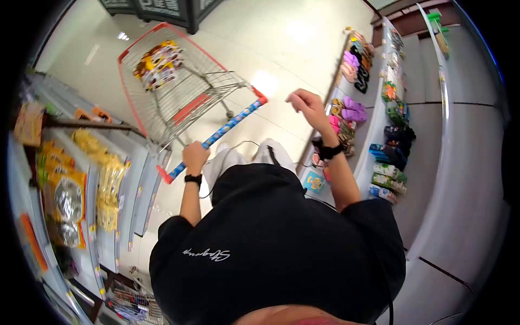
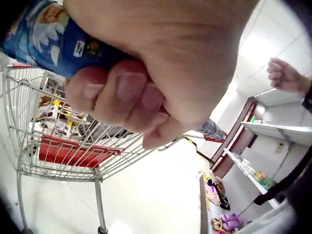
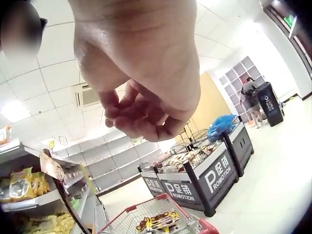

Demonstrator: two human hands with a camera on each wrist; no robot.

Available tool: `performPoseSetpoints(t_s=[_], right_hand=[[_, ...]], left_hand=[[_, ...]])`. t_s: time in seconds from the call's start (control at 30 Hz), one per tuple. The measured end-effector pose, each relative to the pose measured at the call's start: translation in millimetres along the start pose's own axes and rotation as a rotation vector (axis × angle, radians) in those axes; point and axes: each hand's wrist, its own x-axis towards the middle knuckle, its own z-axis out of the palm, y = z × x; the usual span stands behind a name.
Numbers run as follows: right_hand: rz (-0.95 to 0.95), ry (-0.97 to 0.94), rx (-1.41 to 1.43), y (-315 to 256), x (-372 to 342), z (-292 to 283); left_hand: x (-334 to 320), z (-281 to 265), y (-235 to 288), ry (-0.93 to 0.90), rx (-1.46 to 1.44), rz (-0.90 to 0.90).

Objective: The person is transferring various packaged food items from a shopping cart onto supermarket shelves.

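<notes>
My left hand (image 1: 195, 156) grips the blue patterned handle (image 1: 233, 123) of a wire shopping cart (image 1: 190, 109) near its left end. In the left wrist view, the fingers (image 2: 129, 85) curl around the printed handle cover. Several brown, yellow and white printed packages (image 1: 158, 65) lie at the far end of the cart's basket. My right hand (image 1: 310, 110) hangs in the air beyond the handle's right end, beside the right-hand shelves. Its fingers are loosely curled with nothing in them, as the right wrist view (image 3: 146, 109) also shows.
Shelves on the left hold yellow bagged goods (image 1: 67, 197). To the right, a shelf (image 1: 346, 103) carries colourful slippers and bundled items. Grey promotion bins (image 3: 202, 180) stand ahead, one with a blue bag (image 3: 221, 126). A person (image 3: 251, 100) stands by a dark wheeled bin (image 3: 269, 105) farther off.
</notes>
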Motion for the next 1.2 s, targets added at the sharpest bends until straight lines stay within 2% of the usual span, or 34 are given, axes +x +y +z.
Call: performPoseSetpoints(t_s=[0.03, 0.1, 0.13, 0.2, 0.3, 0.33, 0.4, 0.47, 0.53, 0.6, 0.7, 0.73, 0.8, 0.83, 0.87, 0.9, 0.93, 1.03, 1.13, 1.2], right_hand=[[0.009, 0.027, -0.014, 9.6, 14.3, -9.5], [0.022, -0.039, 0.029, 26.0, 43.4, -22.0], [0.000, -0.099, 0.007, 32.8, 56.7, -28.2], [-0.033, -0.254, -0.012, 45.5, 83.9, -45.2], [-0.035, -0.503, -0.027, 72.3, 133.9, -94.5], [-0.063, -0.502, -0.029, 86.4, 154.1, -115.2], [-0.071, -0.516, -0.011, 113.4, 187.4, -152.1], [-0.058, -0.483, 0.013, 146.8, 220.4, -188.7], [-0.027, -0.423, 0.037, 154.7, 247.6, -228.5], [0.065, -0.474, 0.107, 161.2, 278.9, -271.1], [0.016, -0.478, -0.015, 163.9, 338.8, -318.0], [-0.040, -0.466, -0.017, 170.8, 364.4, -326.2], [-0.107, -0.434, -0.019, 176.7, 412.7, -325.0], [-0.115, -0.431, -0.026, 163.3, 433.8, -322.0], [-0.122, -0.432, -0.038, 153.9, 453.9, -316.1], [-0.160, -0.431, -0.044, 144.8, 475.7, -305.3], [-0.180, -0.447, -0.045, 140.9, 492.9, -294.8], [-0.254, -0.570, -0.066, 125.7, 535.4, -251.7], [-0.302, -0.770, -0.145, 93.2, 571.7, -201.2], [-0.319, -0.881, -0.166, 70.4, 592.9, -171.7]], left_hand=[[0.9, -0.1, 1.9, -0.006, -0.004, 0.020], [6.8, 13.6, -3.2, 0.023, 0.026, 0.035], [4.7, -15.5, 13.8, -0.012, 0.036, 0.007], [8.8, -2.0, 1.4, -0.034, 0.034, -0.006], [22.1, -16.0, 23.6, -0.128, -0.001, -0.154], [26.6, -12.5, 28.5, -0.093, -0.095, -0.168], [41.0, -4.1, 46.1, -0.164, -0.164, -0.095], [64.1, -6.4, 90.5, -0.144, -0.281, -0.050], [92.8, -31.2, 153.5, -0.192, -0.458, -0.130], [113.0, -35.6, 196.8, -0.243, -0.396, -0.212], [132.7, -30.9, 233.1, -0.384, -0.265, -0.283], [144.0, -54.8, 252.1, -0.437, -0.283, -0.309], [165.7, -41.6, 238.9, -0.325, -0.423, -0.145], [185.0, -52.3, 242.4, -0.241, -0.453, -0.147], [202.8, -65.2, 251.2, 0.031, -0.571, -0.088], [226.5, -110.8, 275.4, 0.029, -0.680, -0.355], [246.2, -121.7, 272.8, 0.206, -0.761, -0.366], [295.7, -149.6, 261.6, 0.607, -0.640, -0.493], [342.0, -148.0, 221.0, 0.902, -0.850, -0.593], [361.5, -151.5, 198.7, 0.995, -1.028, -0.681]])
